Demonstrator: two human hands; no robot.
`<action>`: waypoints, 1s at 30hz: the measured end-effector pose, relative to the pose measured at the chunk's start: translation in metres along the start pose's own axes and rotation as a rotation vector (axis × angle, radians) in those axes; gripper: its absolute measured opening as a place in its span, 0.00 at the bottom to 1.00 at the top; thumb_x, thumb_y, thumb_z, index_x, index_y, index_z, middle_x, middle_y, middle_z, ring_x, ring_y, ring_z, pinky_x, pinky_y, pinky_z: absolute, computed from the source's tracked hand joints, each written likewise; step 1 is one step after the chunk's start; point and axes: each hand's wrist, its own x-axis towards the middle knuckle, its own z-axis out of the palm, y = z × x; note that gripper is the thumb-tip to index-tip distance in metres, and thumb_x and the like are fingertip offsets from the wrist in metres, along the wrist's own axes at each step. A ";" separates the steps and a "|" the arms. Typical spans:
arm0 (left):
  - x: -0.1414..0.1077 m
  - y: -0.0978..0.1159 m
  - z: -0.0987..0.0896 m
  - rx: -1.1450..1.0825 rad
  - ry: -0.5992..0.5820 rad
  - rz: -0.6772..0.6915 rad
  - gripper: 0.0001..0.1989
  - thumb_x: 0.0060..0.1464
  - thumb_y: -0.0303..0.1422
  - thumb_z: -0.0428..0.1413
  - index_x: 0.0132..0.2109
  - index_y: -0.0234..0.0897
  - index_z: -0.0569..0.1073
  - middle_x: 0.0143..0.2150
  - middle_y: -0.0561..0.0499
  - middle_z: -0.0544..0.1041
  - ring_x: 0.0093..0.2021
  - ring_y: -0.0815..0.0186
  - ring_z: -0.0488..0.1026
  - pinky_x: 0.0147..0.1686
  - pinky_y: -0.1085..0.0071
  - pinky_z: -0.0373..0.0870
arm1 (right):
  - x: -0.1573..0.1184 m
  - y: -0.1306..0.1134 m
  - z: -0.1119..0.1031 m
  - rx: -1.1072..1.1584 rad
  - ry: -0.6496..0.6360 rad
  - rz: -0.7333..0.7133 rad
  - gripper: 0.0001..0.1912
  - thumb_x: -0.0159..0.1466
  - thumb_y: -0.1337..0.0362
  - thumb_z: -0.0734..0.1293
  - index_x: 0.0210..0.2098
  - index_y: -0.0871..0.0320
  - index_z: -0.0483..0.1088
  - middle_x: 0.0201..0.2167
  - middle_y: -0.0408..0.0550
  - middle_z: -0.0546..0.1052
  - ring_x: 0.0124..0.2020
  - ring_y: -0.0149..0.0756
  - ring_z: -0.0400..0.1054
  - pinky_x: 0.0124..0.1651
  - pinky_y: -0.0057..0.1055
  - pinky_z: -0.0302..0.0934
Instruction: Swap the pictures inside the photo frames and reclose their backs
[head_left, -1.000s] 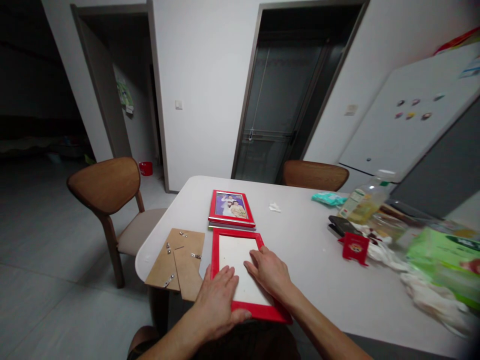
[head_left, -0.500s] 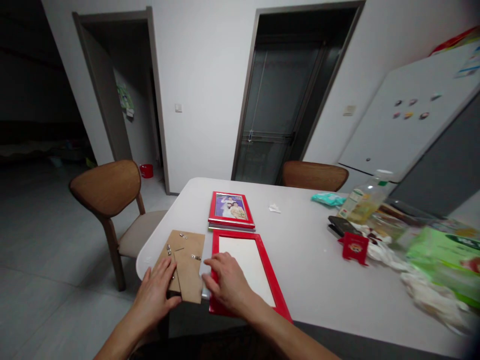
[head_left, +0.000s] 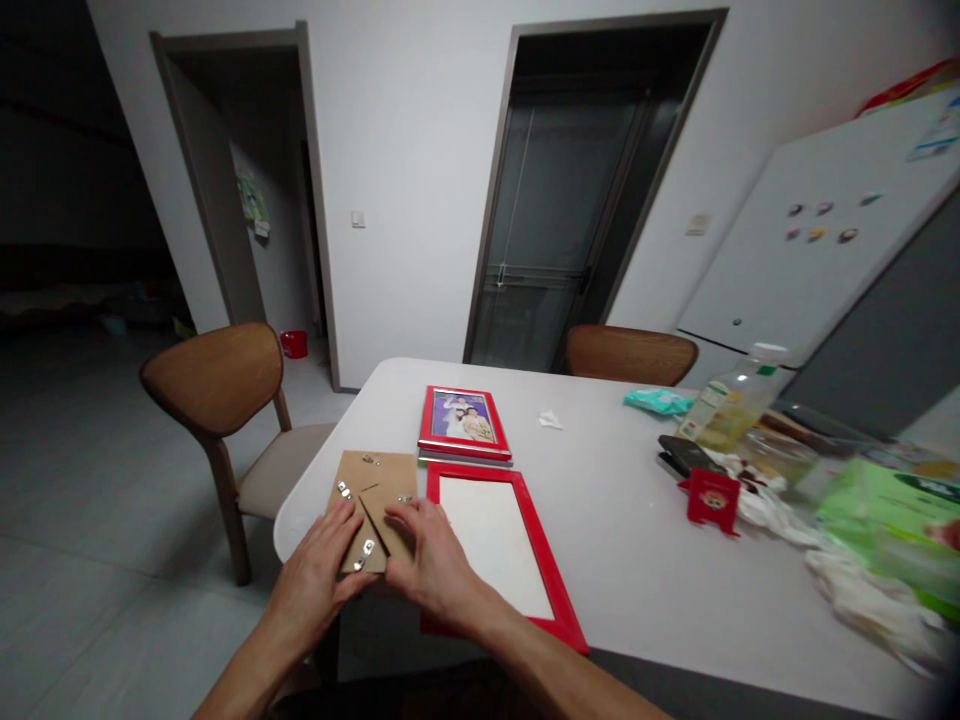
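A brown backing board [head_left: 390,475] with several metal clips and a slanted slit lies near the table's left front corner. My left hand [head_left: 315,570] rests on its left edge, fingers on the board and thumb at the near edge. My right hand [head_left: 431,560] is at the board's right side, its thumb and fingers closed on that edge. Right of the board, partly under my right forearm, lies a red frame [head_left: 536,530] with a white panel inside. Beyond it, a smaller red frame [head_left: 465,420] holding a photo of people is stacked on another frame.
On the white table [head_left: 615,520] are a crumpled tissue [head_left: 550,420], a teal packet [head_left: 658,401], a bottle [head_left: 731,400], a black object [head_left: 684,456], a red card stand [head_left: 712,500] and a green package [head_left: 892,520]. Wooden chairs stand left [head_left: 217,380] and behind [head_left: 631,353].
My right hand has moved left from the red frame's edge onto the brown board. The board has turned slightly and shifted, and its near clip now shows between my hands.
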 end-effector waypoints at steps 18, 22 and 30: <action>0.034 0.106 0.047 -0.190 -0.348 0.180 0.25 0.44 0.33 0.56 0.51 0.30 0.63 0.56 0.39 0.60 0.56 0.57 0.56 0.54 0.59 0.52 | -0.076 0.078 -0.081 -0.281 -0.031 0.183 0.22 0.46 0.68 0.59 0.42 0.59 0.67 0.46 0.53 0.65 0.48 0.41 0.57 0.51 0.40 0.50; 0.033 0.105 0.042 -0.176 -0.383 0.177 0.24 0.47 0.35 0.53 0.51 0.31 0.63 0.56 0.40 0.60 0.56 0.58 0.55 0.55 0.58 0.49 | -0.077 0.087 -0.071 -0.379 -0.011 0.126 0.22 0.47 0.68 0.60 0.43 0.60 0.67 0.45 0.55 0.65 0.49 0.43 0.56 0.50 0.41 0.50; 0.024 0.104 0.041 -0.168 -0.420 0.192 0.40 0.37 0.49 0.56 0.54 0.30 0.58 0.58 0.38 0.54 0.58 0.56 0.50 0.56 0.57 0.45 | -0.079 0.089 -0.075 -0.423 0.038 0.074 0.17 0.56 0.62 0.57 0.44 0.59 0.66 0.44 0.54 0.66 0.46 0.39 0.57 0.48 0.37 0.52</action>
